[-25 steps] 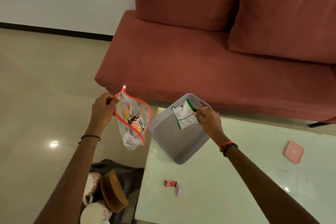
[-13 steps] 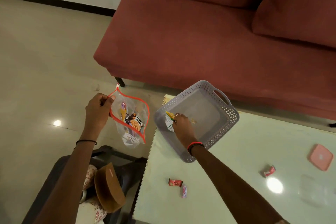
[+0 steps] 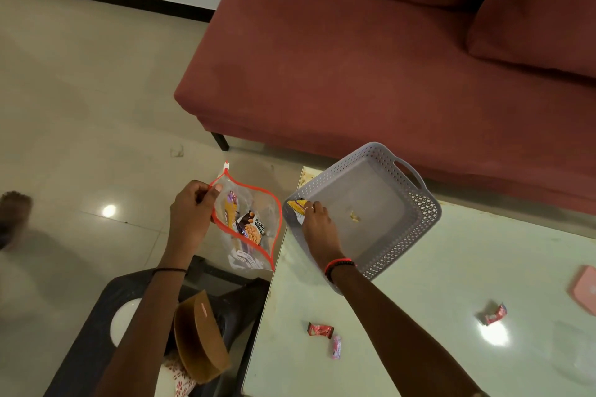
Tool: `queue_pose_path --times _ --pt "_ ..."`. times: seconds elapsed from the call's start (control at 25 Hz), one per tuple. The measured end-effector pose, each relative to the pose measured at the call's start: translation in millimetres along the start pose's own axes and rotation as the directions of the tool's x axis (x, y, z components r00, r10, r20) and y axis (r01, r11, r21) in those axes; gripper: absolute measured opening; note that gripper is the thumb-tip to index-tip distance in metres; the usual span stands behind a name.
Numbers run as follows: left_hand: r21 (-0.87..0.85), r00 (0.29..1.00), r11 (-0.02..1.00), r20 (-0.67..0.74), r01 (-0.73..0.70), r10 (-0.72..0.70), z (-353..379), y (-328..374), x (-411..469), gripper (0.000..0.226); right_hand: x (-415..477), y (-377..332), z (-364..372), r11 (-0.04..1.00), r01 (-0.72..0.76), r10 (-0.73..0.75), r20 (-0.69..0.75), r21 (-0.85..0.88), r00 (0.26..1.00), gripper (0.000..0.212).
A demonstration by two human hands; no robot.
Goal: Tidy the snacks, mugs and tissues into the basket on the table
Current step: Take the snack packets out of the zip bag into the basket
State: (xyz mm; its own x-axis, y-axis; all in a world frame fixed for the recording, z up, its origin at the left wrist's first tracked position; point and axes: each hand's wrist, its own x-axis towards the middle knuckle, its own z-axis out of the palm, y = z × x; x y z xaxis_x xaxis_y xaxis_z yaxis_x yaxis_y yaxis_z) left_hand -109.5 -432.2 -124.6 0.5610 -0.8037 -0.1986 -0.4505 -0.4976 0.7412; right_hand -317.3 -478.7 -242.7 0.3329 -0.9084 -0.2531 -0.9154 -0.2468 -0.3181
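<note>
I see my left hand (image 3: pixel 190 213) pinching the red-edged mouth of a clear zip bag (image 3: pixel 248 222), thumb and curled fingers clamped on the rim. The bag hangs open in the air just beside the left edge of the table (image 3: pixel 419 358), above a black stool (image 3: pixel 93 332). Several snack packs lie inside it, one printed with peanuts.

My right hand (image 3: pixel 317 226) reaches down into the grey basket (image 3: pixel 422 203), which sits turned at an angle on the table's far left corner, close to the red sofa (image 3: pixel 354 58). The fingertips grasp a small yellow and white snack packet (image 3: pixel 298 206), low in the basket's left corner and against its perforated wall. I cannot tell whether the packet rests on the basket floor. A small pale scrap (image 3: pixel 354 215) lies near the middle of that floor.

On the tabletop, nearer me, a red sweet (image 3: pixel 320 329) and a pink sweet (image 3: pixel 336 346) lie just beside each other. Another red wrapper (image 3: pixel 495 316) lies well apart, to the right, near a flat pink square (image 3: pixel 585 290) at the picture's edge.

On the stool, a brown box (image 3: pixel 196 342) stands tilted, with a red-patterned mug (image 3: pixel 177 379) partly hidden under it.
</note>
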Motion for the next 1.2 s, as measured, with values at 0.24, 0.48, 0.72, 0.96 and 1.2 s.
queue_pose_path --times 0.24,0.48,0.72,0.96,1.2 --pt "0.007 1.000 1.000 -0.002 0.008 -0.008 3 -5 -4 0.029 -1 -5 2 0.992 -0.045 0.038 0.063 0.115 0.997 0.025" --pt "0.020 1.000 1.000 -0.002 -0.022 0.022 8 -1 -8 0.032 -4 -10 -2 0.979 -0.054 0.032 0.110 0.195 0.993 0.029" --pt "0.022 1.000 1.000 -0.003 -0.022 0.022 7 5 -16 0.030 -19 -9 -46 0.834 -0.230 0.271 -0.010 0.501 0.963 0.021" --pt "0.023 1.000 1.000 0.001 0.004 -0.004 4 18 -37 0.028 -60 -26 -123 0.666 -0.082 0.333 -0.197 0.741 0.922 0.016" --pt "0.069 1.000 0.997 -0.012 -0.021 0.022 4 32 -58 0.021 -71 -84 -140 0.847 0.088 -0.151 0.078 0.525 0.986 0.019"
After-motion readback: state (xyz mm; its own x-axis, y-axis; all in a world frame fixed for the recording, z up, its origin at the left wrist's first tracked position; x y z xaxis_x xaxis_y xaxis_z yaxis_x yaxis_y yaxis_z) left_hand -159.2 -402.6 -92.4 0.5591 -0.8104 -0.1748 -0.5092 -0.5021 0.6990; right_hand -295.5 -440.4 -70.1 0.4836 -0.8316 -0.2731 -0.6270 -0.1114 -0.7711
